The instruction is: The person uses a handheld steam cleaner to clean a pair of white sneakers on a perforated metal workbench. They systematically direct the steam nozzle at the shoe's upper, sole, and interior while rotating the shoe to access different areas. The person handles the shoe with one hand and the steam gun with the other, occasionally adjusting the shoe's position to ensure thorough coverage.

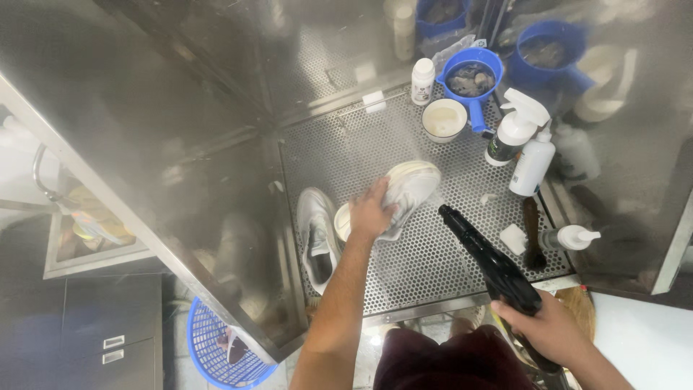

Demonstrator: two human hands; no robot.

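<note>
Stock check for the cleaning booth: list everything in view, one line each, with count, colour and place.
shoe in hand: 1, white, sole up, centre of the perforated tray
second shoe: 1, white, lying at tray's left edge
spray gun: 1, black, nozzle aimed toward the held shoe
blue scoop: 1, blue, back of tray, holds something dark
bowl: 1, white, beside the scoop
small bottle: 1, white, back of tray
trigger sprayer: 1, white, right side
tall bottle: 1, white, next to sprayer
pump bottle: 1, white, lying front right
brush: 1, dark, front right
basket: 1, blue, on floor, lower left
left hand: grips the held shoe
right hand: grips the spray gun
</note>
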